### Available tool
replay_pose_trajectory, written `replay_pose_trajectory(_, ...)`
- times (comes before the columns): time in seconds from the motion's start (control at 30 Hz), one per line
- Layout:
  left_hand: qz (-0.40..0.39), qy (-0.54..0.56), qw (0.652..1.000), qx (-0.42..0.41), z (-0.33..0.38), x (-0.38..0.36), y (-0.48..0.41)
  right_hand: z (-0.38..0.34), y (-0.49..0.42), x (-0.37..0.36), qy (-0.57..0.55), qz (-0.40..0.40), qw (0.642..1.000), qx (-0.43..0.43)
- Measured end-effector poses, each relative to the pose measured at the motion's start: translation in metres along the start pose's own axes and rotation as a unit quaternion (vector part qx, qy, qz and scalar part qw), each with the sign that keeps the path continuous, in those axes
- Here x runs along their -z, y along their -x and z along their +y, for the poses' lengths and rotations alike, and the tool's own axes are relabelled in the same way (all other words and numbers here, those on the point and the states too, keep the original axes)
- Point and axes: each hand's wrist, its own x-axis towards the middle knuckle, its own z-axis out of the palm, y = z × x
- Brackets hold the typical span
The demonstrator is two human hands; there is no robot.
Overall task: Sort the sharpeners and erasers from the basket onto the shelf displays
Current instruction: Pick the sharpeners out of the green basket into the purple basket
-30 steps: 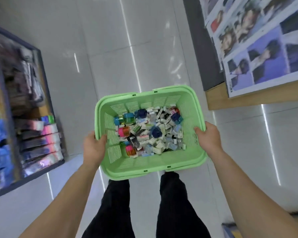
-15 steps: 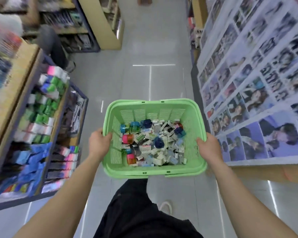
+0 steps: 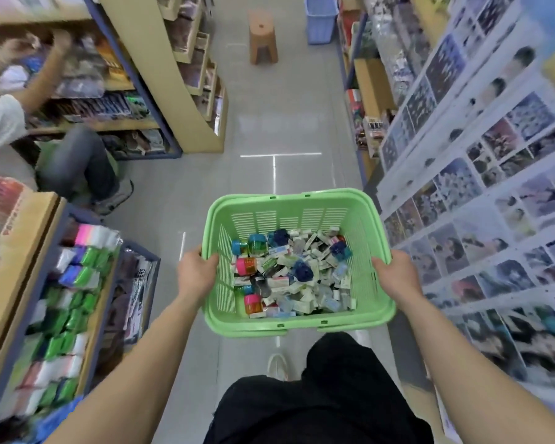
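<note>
Between aisle shelves (image 3: 29,261), I log one green basket (image 3: 298,324) of sharpeners (image 3: 246,265) and erasers (image 3: 305,278), left hand (image 3: 196,274) and right hand (image 3: 398,277) fingers gripping its rims (tilting could spill stock).

A green slotted basket (image 3: 298,216) hangs level, its floor heaped with small boxed erasers (image 3: 306,298) and round colourful sharpeners (image 3: 246,265).

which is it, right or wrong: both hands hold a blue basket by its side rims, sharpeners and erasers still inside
Wrong on the colour: the basket is green, not blue. The head view shows the left hand and right hand gripping its side rims, sharpeners and erasers still inside.
</note>
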Motion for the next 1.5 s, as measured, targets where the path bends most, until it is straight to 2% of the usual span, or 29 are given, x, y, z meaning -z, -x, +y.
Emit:
replay_pose_trajectory(0.27, 0.013, -0.023, 1.000, -0.005, 0.130, -0.040, -0.171, -0.092, -0.202, 0.003, -0.022, -0.007, 1.000, 0.020)
replay_pose_trajectory(0.6, 0.040, -0.020, 0.999, -0.009, 0.318, -0.077, -0.363, -0.252, -0.437, 0.052, -0.012, -0.001, 1.000, 0.022)
replay_pose_trajectory(0.87, 0.019, 0.017, 1.000, 0.002, 0.421, -0.106, -0.569, -0.375, -0.623, 0.040, 0.007, 0.002, 1.000, 0.021)
replay_pose_trajectory(1.23, -0.011, -0.021, 1.000, -0.007, 0.580, -0.119, -0.839, -0.547, -0.862, 0.029, -0.001, 0.022, 1.000, -0.015)
replay_pose_trajectory(1.5, 0.011, -0.033, 0.999, -0.030, 0.722, -0.155, -1.014, -0.650, -1.079, 0.024, 0.001, 0.011, 1.000, -0.006)
